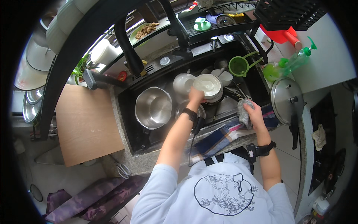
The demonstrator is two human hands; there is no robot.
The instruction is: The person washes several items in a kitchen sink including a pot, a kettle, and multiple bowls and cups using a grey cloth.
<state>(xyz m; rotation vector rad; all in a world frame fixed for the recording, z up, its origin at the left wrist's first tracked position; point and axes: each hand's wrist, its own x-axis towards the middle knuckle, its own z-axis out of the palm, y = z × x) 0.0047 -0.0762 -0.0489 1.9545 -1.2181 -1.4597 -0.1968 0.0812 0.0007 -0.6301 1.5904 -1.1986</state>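
My left hand grips the near left rim of a white bowl on a stack of dishes in the black sink. Whitish liquid and a pale spoon are in the bowl. My right hand holds a grey scrubbing cloth over the sink's front edge. Another white bowl lies left of the stack, and a smaller white bowl with a utensil stands behind it. A steel pot is at the sink's left. Cutlery lies right of the stack.
A green strainer cup hangs at the back right. Right of the sink are a steel pressure-cooker lid and green pump bottles. A striped towel lies along the front edge. A wooden board is at the left; a black rack stands overhead.
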